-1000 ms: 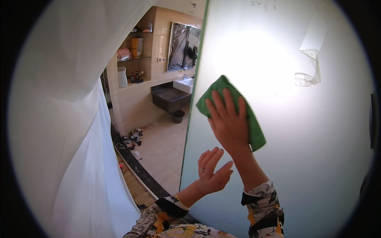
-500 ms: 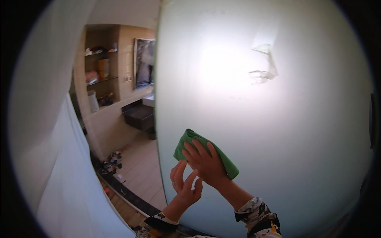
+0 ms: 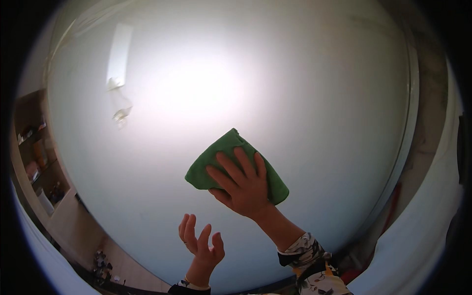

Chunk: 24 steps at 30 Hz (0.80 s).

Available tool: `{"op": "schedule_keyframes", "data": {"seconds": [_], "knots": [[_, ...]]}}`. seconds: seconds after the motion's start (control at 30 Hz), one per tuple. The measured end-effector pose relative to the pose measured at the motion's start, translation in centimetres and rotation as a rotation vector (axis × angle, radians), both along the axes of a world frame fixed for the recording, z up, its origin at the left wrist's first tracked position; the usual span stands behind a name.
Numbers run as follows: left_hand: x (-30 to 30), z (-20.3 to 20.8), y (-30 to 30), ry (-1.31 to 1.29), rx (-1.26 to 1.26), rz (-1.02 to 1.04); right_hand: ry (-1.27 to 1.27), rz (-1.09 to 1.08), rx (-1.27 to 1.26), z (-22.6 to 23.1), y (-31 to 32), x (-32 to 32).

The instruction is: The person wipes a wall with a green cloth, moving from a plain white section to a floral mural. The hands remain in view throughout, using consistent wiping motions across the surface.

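A folded green cloth [image 3: 209, 167] lies against a large frosted glass panel [image 3: 324, 123]. My right hand [image 3: 241, 182] spreads over it, pinning it to the glass with fingers apart and pointing up. The cloth shows past the fingers on both sides; the part beneath my palm is hidden. Lower and to the left, my left hand [image 3: 202, 246] is raised in front of the panel, fingers loosely bent and apart, a ring on one of them. It holds nothing and is apart from the cloth. Patterned sleeves cover both forearms.
Beyond the panel's left edge stand wall shelves [image 3: 42, 167] with assorted items. A cluttered pile [image 3: 102, 265] sits on the floor at lower left. Pale hanging sheets [image 3: 418, 216] flank the right side. A clear fixture [image 3: 120, 115] shows at the panel's upper left.
The view has swung right, bringing the panel's right edge in. My right hand has moved the cloth across the glass to the right; my left hand now sits farther from it.
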State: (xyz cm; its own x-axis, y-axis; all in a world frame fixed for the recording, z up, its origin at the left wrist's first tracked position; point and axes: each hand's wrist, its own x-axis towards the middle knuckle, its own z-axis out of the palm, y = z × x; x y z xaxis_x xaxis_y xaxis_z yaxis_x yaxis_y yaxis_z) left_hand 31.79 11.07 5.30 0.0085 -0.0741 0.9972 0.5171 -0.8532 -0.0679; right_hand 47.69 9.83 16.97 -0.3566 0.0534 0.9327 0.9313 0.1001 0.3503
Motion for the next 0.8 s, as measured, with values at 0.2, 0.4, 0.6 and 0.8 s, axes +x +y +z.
{"op": "schedule_keyframes", "data": {"seconds": [0.2, 0.4, 0.6, 0.8], "knots": [[1.8, 1.5, 1.3, 0.098, 0.003, -0.097, 0.07, -0.063, 0.046, 0.4, 0.1, 2.2], [2.9, 1.9, 2.8, 0.214, -0.041, -0.139, 0.159, -0.112, 0.089, -0.4, 1.8, 5.0], [3.4, 2.2, 4.2, 0.292, -0.092, -0.099, 0.264, -0.169, 0.084, -1.0, 2.4, 7.1], [2.9, 0.5, 6.8, 0.341, -0.195, 0.041, 0.339, -0.258, 0.108, -3.7, 3.2, 10.0]]}}
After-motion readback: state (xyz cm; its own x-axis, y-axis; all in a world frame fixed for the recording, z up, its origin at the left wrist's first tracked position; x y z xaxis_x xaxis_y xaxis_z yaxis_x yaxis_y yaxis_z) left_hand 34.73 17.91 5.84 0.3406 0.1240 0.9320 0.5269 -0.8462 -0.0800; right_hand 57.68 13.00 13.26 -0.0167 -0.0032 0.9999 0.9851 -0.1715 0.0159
